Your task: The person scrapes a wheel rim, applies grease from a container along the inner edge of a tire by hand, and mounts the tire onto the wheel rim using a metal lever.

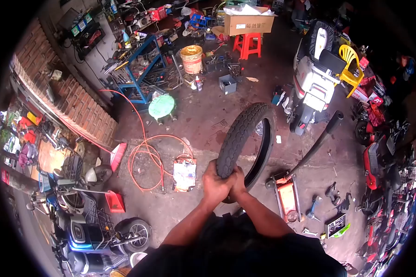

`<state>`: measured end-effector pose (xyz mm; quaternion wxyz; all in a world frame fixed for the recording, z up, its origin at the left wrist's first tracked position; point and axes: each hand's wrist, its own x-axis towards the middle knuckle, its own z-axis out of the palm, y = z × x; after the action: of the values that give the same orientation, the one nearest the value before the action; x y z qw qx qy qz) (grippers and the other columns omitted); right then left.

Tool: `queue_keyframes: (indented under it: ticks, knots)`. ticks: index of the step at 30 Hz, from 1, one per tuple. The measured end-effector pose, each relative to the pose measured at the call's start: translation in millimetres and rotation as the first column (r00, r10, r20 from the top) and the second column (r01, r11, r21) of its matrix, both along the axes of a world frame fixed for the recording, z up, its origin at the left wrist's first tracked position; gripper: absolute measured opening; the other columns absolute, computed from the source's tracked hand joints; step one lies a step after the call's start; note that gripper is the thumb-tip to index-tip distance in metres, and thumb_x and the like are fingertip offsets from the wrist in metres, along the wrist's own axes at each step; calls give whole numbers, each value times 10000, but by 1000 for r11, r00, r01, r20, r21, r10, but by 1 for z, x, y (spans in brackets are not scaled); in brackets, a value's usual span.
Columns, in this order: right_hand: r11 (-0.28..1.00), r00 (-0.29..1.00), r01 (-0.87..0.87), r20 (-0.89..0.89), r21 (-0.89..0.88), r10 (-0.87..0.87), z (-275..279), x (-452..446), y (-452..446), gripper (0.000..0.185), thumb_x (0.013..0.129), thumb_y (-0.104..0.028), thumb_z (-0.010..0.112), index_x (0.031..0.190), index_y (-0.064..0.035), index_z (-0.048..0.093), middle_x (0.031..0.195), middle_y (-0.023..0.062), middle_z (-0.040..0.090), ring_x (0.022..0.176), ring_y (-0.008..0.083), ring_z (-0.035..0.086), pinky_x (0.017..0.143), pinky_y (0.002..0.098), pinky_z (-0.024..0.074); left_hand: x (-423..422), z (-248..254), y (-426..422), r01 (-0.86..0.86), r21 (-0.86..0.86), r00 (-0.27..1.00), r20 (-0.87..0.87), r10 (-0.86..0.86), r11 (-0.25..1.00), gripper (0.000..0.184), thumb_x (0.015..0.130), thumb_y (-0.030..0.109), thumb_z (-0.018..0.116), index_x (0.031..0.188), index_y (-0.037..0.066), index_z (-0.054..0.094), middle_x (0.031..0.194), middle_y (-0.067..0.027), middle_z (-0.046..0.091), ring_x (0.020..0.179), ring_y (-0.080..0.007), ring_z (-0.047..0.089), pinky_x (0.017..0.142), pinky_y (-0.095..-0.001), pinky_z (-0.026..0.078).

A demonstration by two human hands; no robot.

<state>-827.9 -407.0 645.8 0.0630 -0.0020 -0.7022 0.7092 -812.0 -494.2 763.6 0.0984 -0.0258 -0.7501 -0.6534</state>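
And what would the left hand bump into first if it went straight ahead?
The black tyre: the left hand is gripping it, so they touch right now. What comes next beyond it is hard to tell from one picture.

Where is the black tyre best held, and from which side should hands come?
I would take the tyre by its near end, from the wearer's side, where left hand and right hand grip it. It extends forward from there, and its open centre should allow a wrapped grip.
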Motion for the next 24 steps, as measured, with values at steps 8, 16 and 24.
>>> queue_keyframes:
  ticks: [8, 16, 24]
  knots:
    - [984, 971, 169, 177, -48, -158, 99, -9, 44, 378, 961, -339, 616, 1074, 17, 563, 1001, 77, 572, 928, 208, 538, 872, 374, 440, -25, 35, -10, -201, 254, 962, 235, 141, 946, 384, 704, 21, 758, 1035, -51, 578, 903, -85, 665, 789, -161, 632, 715, -304, 522]
    - [849, 825, 314, 565, -425, -22, -37, -103, 192, 742, 855, -467, 723, 1389, -45, 428, 1293, 101, 520, 1184, 291, 493, 965, 415, 433, -111, 40, -34, -311, 441, 948, 199, 247, 842, 425, 648, 58, 705, 1047, -45, 599, 869, -89, 650, 724, -173, 622, 671, -289, 515]
    - [649, 884, 154, 398, -745, 246, -44, -321, 162, 516, 777, -281, 757, 1167, -4, 564, 1008, 153, 665, 929, 306, 665, 858, 446, 553, -306, -12, -102, -222, 529, 968, 219, 120, 819, 534, 638, 135, 714, 1119, -24, 546, 866, -75, 611, 713, -179, 611, 656, -305, 523]
